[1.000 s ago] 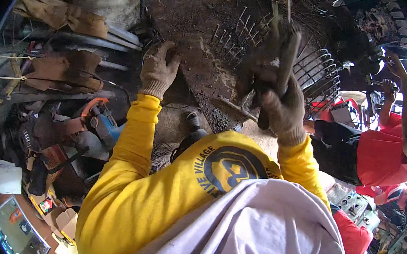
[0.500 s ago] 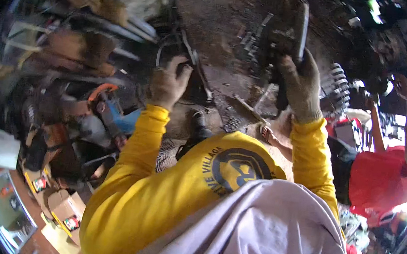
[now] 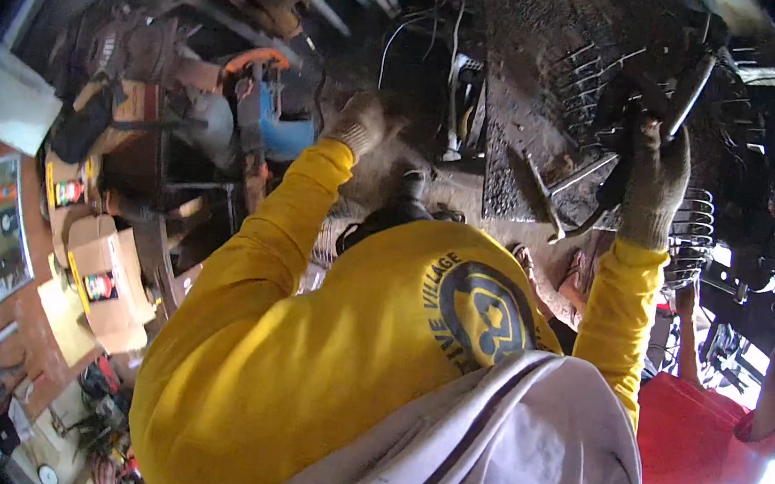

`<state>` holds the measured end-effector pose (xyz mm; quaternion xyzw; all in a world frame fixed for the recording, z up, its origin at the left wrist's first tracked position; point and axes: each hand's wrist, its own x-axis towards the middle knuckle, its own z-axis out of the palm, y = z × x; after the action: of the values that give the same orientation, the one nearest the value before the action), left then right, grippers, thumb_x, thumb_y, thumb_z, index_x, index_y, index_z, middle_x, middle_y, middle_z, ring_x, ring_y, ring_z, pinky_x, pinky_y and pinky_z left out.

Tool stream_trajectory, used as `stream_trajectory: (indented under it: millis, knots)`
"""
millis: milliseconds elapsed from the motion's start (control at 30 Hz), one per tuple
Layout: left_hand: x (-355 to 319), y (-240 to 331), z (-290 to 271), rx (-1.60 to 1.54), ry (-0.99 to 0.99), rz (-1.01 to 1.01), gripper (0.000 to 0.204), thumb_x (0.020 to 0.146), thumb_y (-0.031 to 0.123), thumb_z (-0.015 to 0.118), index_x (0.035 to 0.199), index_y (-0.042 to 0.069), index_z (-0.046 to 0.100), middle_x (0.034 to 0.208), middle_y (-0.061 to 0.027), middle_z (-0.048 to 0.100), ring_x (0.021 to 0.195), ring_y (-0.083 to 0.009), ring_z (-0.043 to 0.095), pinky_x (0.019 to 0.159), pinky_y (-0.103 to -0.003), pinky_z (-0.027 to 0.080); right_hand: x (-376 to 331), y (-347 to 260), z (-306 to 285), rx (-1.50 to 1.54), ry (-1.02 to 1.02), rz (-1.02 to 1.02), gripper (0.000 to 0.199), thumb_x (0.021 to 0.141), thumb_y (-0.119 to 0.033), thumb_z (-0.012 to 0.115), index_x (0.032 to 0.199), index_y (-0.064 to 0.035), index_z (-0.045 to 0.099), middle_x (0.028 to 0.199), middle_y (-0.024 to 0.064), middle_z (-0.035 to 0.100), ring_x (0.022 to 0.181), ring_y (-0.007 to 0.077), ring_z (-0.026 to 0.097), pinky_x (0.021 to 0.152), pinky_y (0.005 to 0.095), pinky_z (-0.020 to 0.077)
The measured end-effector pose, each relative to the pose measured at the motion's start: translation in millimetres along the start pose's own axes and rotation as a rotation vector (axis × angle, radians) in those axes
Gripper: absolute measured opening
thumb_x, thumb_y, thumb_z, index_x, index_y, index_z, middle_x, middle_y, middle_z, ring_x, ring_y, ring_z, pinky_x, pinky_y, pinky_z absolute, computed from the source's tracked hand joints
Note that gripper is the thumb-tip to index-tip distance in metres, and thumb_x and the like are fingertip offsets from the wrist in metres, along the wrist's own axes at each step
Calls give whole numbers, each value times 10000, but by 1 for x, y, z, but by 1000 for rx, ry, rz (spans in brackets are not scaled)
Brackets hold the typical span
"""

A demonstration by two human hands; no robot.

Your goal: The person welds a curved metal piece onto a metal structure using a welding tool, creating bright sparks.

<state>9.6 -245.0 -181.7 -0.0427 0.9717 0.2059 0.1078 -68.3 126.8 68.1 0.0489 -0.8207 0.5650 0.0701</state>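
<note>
My right hand, in a pale knit work glove, is closed around a dark, long tool over the dark metal work table. A pale metal bar rises beside that grip; whether it belongs to the tool I cannot tell. Below the hand, a hammer-like metal tool lies near the table's front edge. My left hand, also gloved, hovers left of the table, with its fingers smeared by motion. Closest to it is a blue and orange tool.
Several thin metal rods lie on the table. A bent-wire metal piece stands right of my right hand. At the far right, a co-worker in a red shirt reaches forward. Cardboard boxes lie at the left.
My view has swung, so the table and the boxes sit further right. My left hand is now blurred; before, its fingers showed curled and apart. The right hand keeps its hold.
</note>
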Motion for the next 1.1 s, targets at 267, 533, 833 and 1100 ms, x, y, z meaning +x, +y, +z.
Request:
stream_trajectory:
  millis: [267,533,833,1100]
  knots:
    - [-121,-35,-26,-389,-213,-60,314,953,287,666,1112,16,665,1071,-177,698,977,-316,669,873,-416,515,4,11,-1,91,29,-41,453,941,-385,740,1182,-10,660,945,7,700,799,90,605,725,256,494]
    - [53,-15,-136,-366,242,249,292,938,263,665,1105,25,691,1019,-167,720,914,-320,692,818,-386,539,-6,-2,6,127,68,-182,543,946,-381,731,1282,25,600,1092,63,705,945,147,632,865,303,506]
    - [347,15,-302,-592,401,372,312,941,333,690,1138,91,698,1014,-47,733,937,-203,680,857,-354,533,-30,-32,38,39,308,47,531,899,-422,747,1186,6,618,1003,88,722,798,144,652,714,288,520]
    - [552,128,-415,-445,624,842,420,941,397,668,1210,77,691,1203,-127,722,1149,-299,666,1004,-388,495,-47,-38,42,255,421,417,454,748,-83,856,1158,-17,672,1029,74,741,860,208,712,768,350,574]
